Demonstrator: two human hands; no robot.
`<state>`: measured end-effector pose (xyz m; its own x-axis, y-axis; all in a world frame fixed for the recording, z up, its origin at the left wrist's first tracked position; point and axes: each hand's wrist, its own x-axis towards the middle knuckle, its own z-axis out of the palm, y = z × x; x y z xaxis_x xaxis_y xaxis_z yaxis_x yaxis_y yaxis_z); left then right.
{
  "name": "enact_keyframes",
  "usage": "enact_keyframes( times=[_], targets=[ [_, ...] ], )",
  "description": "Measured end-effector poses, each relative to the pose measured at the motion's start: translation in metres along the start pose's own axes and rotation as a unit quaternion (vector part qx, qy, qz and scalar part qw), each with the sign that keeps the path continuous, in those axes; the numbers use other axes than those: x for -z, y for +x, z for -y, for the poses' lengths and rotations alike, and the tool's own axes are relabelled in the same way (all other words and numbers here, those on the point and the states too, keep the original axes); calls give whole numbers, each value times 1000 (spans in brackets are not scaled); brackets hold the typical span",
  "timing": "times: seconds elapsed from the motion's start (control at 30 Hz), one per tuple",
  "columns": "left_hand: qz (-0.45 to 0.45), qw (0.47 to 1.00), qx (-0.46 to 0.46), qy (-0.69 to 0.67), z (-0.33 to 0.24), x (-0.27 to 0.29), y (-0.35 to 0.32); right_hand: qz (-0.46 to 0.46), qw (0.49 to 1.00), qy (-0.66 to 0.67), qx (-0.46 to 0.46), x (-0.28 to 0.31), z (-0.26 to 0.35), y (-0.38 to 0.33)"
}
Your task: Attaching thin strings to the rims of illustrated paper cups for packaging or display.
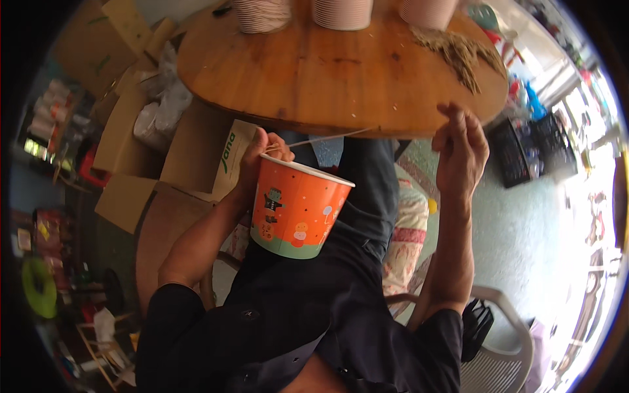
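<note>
My left hand (263, 149) is closed at the rim of an orange and green paper bucket (295, 209) with small cartoon figures. The bucket is tilted above my lap, and its inside is hidden. A thin pale strand of twine (334, 136) runs from the fingers of that hand rightward, along the table's near edge. To the right of the bucket and apart from it, my right hand (462, 147) is raised with its fingers curled together. Whether the strand reaches these fingers is too faint to see.
A round wooden table (314, 78) stands ahead, bearing several stacks of pale paper buckets (342, 14) and a bundle of tan twine (462, 52). Open cardboard boxes (196, 150) are at the left. A black crate (511, 154) and a chair (501, 340) are at the right.
</note>
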<state>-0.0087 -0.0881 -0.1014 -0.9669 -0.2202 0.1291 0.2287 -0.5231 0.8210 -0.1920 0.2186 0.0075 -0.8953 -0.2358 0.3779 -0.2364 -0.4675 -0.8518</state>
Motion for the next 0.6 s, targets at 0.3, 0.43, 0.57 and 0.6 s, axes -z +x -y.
enact_keyframes(
  times=[0.3, 0.43, 0.57, 0.6],
  targets=[
    [-36, 999, 7, -9, 8, -6, -7, 349, 919, -133, -129, -53, -2, -72],
    [-64, 998, -10, -22, 4, -4, -10, 328, 924, -117, -161, -45, -15, -76],
    [-8, 992, 20, -125, 6, 5, -4, 321, 931, -86, -152, -41, -30, -76],
    [-12, 996, 8, -91, 6, 7, -4, 319, 933, -77, -150, -43, -34, -77]
  ],
)
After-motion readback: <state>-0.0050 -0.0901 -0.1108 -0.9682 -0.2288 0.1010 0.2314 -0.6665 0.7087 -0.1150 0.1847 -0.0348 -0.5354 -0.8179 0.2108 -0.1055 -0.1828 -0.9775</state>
